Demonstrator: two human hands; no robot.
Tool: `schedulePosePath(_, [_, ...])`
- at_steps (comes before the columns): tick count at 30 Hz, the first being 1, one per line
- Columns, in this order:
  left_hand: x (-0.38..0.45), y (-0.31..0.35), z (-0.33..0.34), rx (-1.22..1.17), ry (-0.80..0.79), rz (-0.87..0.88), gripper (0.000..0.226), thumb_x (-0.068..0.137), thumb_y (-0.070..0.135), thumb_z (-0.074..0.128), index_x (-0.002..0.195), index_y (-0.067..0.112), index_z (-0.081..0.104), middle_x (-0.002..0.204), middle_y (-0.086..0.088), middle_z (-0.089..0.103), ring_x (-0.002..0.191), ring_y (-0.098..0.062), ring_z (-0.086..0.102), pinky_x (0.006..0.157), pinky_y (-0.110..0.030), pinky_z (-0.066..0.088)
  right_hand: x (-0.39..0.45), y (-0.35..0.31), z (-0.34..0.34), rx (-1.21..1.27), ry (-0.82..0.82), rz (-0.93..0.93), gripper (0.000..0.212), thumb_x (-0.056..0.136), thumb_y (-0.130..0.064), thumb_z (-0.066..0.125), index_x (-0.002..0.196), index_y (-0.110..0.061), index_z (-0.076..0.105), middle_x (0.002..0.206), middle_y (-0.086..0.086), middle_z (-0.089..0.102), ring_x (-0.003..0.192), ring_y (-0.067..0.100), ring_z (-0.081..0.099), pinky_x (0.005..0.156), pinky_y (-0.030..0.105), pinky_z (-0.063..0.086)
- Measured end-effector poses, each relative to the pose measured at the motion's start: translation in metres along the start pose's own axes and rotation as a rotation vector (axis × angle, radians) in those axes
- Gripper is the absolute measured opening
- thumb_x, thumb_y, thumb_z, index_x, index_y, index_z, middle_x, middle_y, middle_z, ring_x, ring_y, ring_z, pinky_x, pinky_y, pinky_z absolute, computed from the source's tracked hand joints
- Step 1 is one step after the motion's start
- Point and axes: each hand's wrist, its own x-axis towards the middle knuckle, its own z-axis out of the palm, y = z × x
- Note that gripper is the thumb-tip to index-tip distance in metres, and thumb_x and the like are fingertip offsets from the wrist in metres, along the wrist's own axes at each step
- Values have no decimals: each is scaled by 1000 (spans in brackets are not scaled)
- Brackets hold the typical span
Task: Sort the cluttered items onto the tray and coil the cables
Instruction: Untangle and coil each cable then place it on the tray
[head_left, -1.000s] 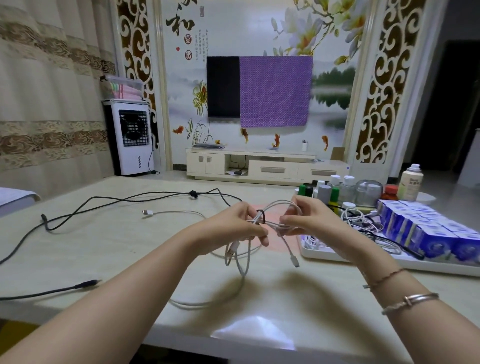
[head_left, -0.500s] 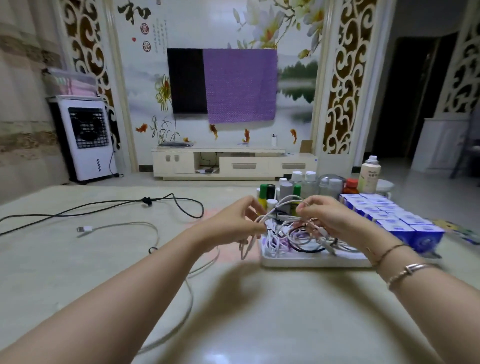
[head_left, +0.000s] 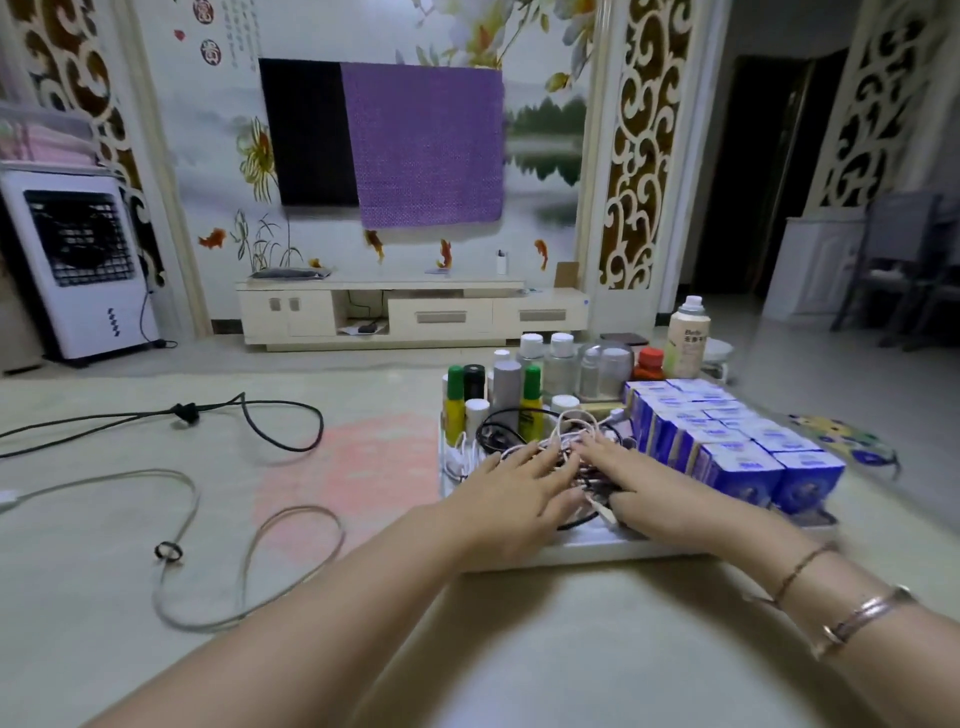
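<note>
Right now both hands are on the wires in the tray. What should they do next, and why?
Probably lift the left hand off the cable pile and reach for the grey cable. Both hands, left and right hand, lie flat on coils already in the tray, while that cable and the black cable sprawl uncoiled on the table.

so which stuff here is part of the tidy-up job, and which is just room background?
Job:
tray
cable pile under left hand and right hand
grey cable
black cable
blue boxes
bottles

Background:
TV
purple cloth
TV cabinet
air cooler
</note>
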Motion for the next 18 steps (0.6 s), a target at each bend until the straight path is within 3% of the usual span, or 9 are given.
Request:
schedulePosePath(4, [-6,-4,-1,-96,16,-9,56,103,36,21,153,17,2,161,0,-4,148,-13,-3,120,-42,9,-4,-12,-1,-120,-45,71,57,101,-21,29,153,-18,6,161,1,-5,147,8,-7,120,32,-2])
schedulePosePath(8, [-28,-5,-20,-326,237,-84,55,103,34,27,152,17,9,160,2,2,147,-10,-2,119,-29,0,-11,-31,-11,-105,75,82,54,101,-25,25,153,-22,12,161,-2,0,147,6,-5,118,34,-5])
schedulePosePath(11, [-65,-27,-35,-419,325,-181,50,103,32,28,151,22,17,159,5,13,147,-8,6,120,-31,1,-13,-62,-14,-101,122,13,52,101,-27,22,152,-22,18,161,-3,5,147,6,-4,119,34,-5])
schedulePosePath(13, [-96,-45,-38,-441,351,-249,46,103,28,31,148,22,27,156,6,24,145,-10,16,120,-35,7,-12,-90,-10,-104,124,-51,54,98,-30,22,152,-20,22,161,-2,10,147,5,-2,119,32,-4])
schedulePosePath(18, [-195,-87,-40,-473,383,-434,36,98,8,41,131,17,52,139,4,50,130,-11,42,99,-15,27,1,-176,23,-98,37,-235,51,97,-17,40,147,-17,34,159,3,19,147,12,5,117,29,6])
